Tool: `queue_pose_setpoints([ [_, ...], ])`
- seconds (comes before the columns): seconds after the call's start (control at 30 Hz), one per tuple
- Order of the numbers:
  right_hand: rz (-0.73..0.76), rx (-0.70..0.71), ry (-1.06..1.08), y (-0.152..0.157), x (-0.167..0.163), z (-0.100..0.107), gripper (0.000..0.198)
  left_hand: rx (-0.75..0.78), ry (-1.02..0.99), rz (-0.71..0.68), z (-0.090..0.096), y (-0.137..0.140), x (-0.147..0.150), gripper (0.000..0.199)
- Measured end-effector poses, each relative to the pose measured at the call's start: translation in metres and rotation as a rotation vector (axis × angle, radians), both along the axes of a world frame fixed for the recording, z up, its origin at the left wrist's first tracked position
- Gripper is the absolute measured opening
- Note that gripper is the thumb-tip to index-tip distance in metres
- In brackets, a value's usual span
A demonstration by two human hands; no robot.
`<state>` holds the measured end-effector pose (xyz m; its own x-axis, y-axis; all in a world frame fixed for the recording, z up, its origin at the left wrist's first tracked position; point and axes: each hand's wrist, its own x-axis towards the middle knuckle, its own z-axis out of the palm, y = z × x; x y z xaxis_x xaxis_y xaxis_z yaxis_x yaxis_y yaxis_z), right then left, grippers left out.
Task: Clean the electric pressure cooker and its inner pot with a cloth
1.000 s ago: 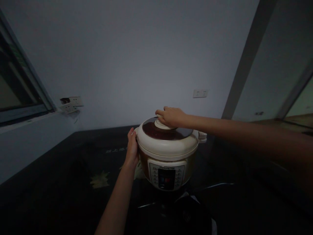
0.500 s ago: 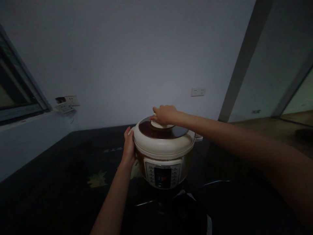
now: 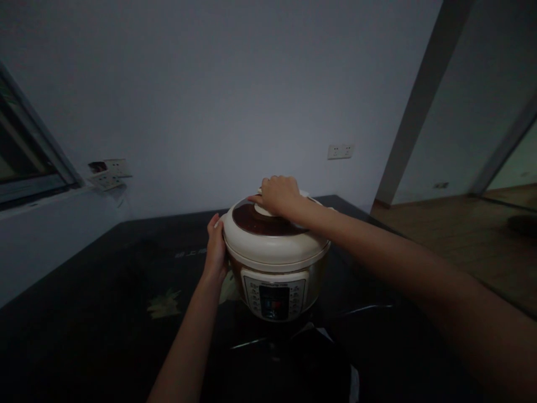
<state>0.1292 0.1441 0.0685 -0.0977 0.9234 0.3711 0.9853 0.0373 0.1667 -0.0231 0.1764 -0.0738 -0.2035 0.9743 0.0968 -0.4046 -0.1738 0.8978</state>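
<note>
A cream and brown electric pressure cooker (image 3: 274,254) stands upright on the black table, its control panel (image 3: 274,296) facing me. Its lid (image 3: 268,243) sits on top, with a dark reddish-brown centre. My right hand (image 3: 280,195) is closed over the pale lid handle (image 3: 264,210), fingers curled over its far side and thumb pointing left. My left hand (image 3: 216,246) grips the cooker's left side at the rim, fingers partly hidden behind it. My right forearm covers the cooker's right edge.
The glossy black table (image 3: 104,268) carries a pale leaf-shaped print (image 3: 163,304). Behind stands a plain wall with a socket (image 3: 340,151); loose socket plates (image 3: 107,178) hang at the left, near a window (image 3: 25,151). Wooden floor (image 3: 440,240) lies to the right.
My right hand has shifted slightly left and turned on the lid handle, and its forearm now hides the cooker's right side. The left hand keeps its grip. The view has moved a little.
</note>
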Motion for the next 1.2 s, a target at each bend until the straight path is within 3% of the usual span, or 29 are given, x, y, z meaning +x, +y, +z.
queue_pose_setpoints([
  [0.3,0.056,0.034,0.029,-0.002,0.007,-0.005,0.049,-0.011,-0.004,-0.003,0.004,-0.004,0.001,0.047],
  [1.2,0.094,0.040,0.006,-0.001,0.011,-0.005,0.043,-0.015,-0.007,-0.006,0.002,-0.003,0.000,0.047],
])
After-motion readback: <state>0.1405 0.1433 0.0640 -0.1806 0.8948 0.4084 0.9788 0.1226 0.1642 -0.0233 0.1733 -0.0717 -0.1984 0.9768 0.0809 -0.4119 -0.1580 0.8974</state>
